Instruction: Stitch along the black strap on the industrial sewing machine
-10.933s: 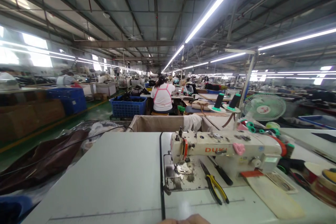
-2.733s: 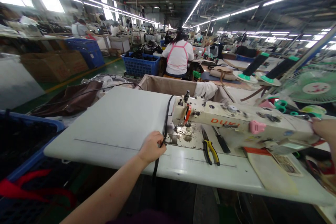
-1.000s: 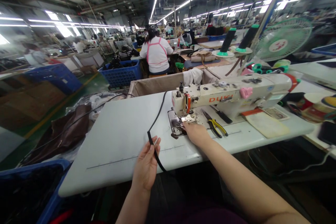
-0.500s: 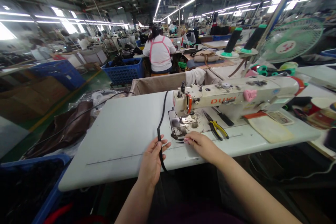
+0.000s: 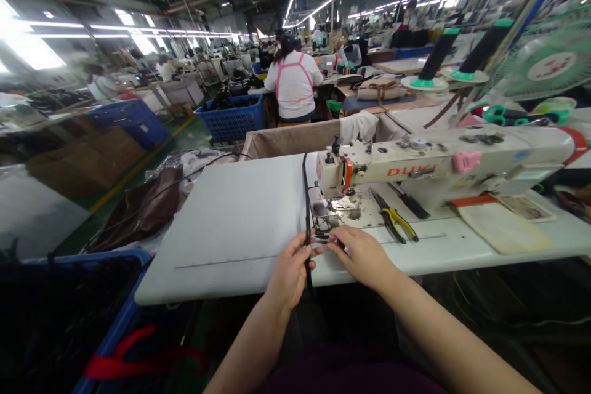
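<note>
My left hand (image 5: 290, 268) is closed on a long narrow black strap (image 5: 306, 197), thumb against fingers. Its upper length runs over the white table towards the far edge, and the lower end hangs at the near edge. Between the fingers of my right hand (image 5: 362, 257) is a thin dark two-pronged tool (image 5: 324, 237), mostly covered, so its kind is unclear. Both hands are close together in front of the needle area of the sewing machine (image 5: 388, 166). Pliers with yellow and black handles (image 5: 394, 220) lie on the machine bed, beside a dark-handled tool (image 5: 412, 203).
Black thread cones (image 5: 438, 58) stand behind the machine, near a green fan (image 5: 549, 64). A fabric-lined bin (image 5: 286, 137) adjoins the table's far edge. At lower left is a blue crate (image 5: 132, 301) of dark material. A person in a white top (image 5: 295, 89) sits ahead, back turned.
The view has swung left, so the scene sits farther right. My hands have drawn together, and the strap is nearer the machine, with the right hand's tool now close to it.
</note>
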`<state>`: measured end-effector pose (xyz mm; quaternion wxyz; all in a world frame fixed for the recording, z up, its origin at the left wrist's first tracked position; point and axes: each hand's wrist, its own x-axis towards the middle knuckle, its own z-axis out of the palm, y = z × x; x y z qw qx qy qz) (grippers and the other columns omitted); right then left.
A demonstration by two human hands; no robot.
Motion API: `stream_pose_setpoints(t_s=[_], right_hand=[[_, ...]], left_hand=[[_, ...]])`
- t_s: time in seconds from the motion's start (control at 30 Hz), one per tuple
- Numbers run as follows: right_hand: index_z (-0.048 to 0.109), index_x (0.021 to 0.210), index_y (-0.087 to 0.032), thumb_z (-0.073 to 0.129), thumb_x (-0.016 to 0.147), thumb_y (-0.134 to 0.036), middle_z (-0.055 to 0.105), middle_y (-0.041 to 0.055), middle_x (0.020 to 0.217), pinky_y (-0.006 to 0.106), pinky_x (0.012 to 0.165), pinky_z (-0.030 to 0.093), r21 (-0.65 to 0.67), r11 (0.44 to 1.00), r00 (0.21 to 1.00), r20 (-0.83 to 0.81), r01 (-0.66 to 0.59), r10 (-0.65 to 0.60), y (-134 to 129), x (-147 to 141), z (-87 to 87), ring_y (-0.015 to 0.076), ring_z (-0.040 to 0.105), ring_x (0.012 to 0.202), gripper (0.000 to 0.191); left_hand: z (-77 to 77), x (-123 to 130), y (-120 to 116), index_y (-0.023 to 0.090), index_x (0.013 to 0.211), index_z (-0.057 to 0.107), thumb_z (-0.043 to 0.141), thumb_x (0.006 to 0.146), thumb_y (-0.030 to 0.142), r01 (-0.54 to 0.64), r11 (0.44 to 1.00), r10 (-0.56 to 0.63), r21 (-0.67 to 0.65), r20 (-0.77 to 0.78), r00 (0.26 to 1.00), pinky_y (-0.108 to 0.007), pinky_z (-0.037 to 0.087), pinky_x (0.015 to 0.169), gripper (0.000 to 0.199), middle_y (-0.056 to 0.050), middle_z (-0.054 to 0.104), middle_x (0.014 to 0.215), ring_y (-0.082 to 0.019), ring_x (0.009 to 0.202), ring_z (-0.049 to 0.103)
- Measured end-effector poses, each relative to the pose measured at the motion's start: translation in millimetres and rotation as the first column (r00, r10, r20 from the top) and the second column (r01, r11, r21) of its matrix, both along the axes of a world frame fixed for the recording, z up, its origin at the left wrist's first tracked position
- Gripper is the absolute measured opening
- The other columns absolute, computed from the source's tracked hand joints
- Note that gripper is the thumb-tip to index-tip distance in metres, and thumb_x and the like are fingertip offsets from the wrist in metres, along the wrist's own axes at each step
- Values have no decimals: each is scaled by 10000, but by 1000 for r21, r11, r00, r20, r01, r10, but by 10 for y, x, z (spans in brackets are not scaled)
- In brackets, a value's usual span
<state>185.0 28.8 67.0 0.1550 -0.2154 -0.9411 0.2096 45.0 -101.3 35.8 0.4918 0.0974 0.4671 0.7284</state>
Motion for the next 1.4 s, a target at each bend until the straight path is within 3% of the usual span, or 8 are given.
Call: stream_pose_setpoints(t_s=[0.23, 0.63, 0.97, 1.07, 1.13, 1.27, 1.33, 1.4], right_hand=[[666, 1049, -213, 582, 1010, -230, 752, 77, 1026, 352, 870, 516, 38, 999, 999, -12, -37, 38, 6, -14, -50, 246, 689, 974, 95], [660, 1038, -213, 583, 1037, -253, 761, 59, 989, 321, 830, 505, 144, 989, 999, -21, -44, 47, 37, 13, -85, 228, 697, 930, 86], [686, 1065, -185, 516, 1097, -280, 783, 99, 921, 326, 762, 449, 270, 961, 998, -48, 52, -41, 8, -25, -269, 245, 710, 866, 198], [689, 1041, -187, 508, 1104, -301, 783, 98, 893, 325, 736, 428, 264, 959, 994, -64, 100, -86, -1, -14, -276, 242, 711, 829, 224], [682, 1037, -188, 500, 1106, -318, 782, 96, 884, 325, 724, 424, 245, 960, 990, -72, 133, -119, -6, -1, -257, 239, 711, 809, 234], [656, 1013, -210, 522, 1089, -323, 779, 70, 890, 321, 722, 437, 185, 971, 988, -72, 151, -140, -36, 22, -197, 231, 713, 806, 191], [647, 1003, -222, 536, 1080, -330, 778, 54, 899, 320, 727, 447, 151, 978, 989, -67, 143, -134, -69, 20, -173, 226, 716, 811, 173], [643, 993, -228, 554, 1073, -342, 778, 41, 906, 316, 733, 455, 116, 985, 991, -61, 126, -120, -108, 4, -158, 220, 720, 818, 165]], left_hand=[[51, 0, 5, 176, 1185, 790, 862, 759, 239, 52, 998, -54, 36, 61, 997, -228, 447, 647, 436, -163, 720, 1311, -251, 1042, 725], [99, 21, 11, 185, 1161, 802, 903, 732, 243, 71, 997, -74, 35, 99, 992, -206, 456, 643, 444, -147, 722, 1281, -233, 1023, 717], [113, 44, -4, 156, 1079, 802, 959, 688, 282, 112, 993, -115, 38, 99, 988, -192, 394, 605, 439, -88, 674, 1021, -198, 956, 682], [71, 54, -18, 153, 1121, 790, 940, 702, 302, 84, 996, -84, 8, 27, 996, -212, 413, 607, 469, -99, 671, 1050, -197, 920, 688], [-2, 50, -34, 153, 1182, 759, 917, 721, 310, 10, 999, -16, -52, -113, 994, -218, 409, 579, 512, -115, 675, 1099, -206, 913, 702], [-193, -18, -80, 171, 1354, 622, 844, 798, 363, -227, 959, 129, -170, -451, 883, -217, 351, 464, 629, -114, 700, 1096, -146, 689, 667], [-252, -58, -104, 152, 1340, 615, 795, 839, 405, -260, 946, 133, -192, -501, 855, -223, 342, 441, 590, -94, 713, 1003, -109, 560, 589], [-257, -75, -122, 123, 1206, 671, 783, 836, 441, -233, 954, 124, -190, -460, 880, -221, 336, 442, 501, -91, 708, 934, -109, 554, 581]])
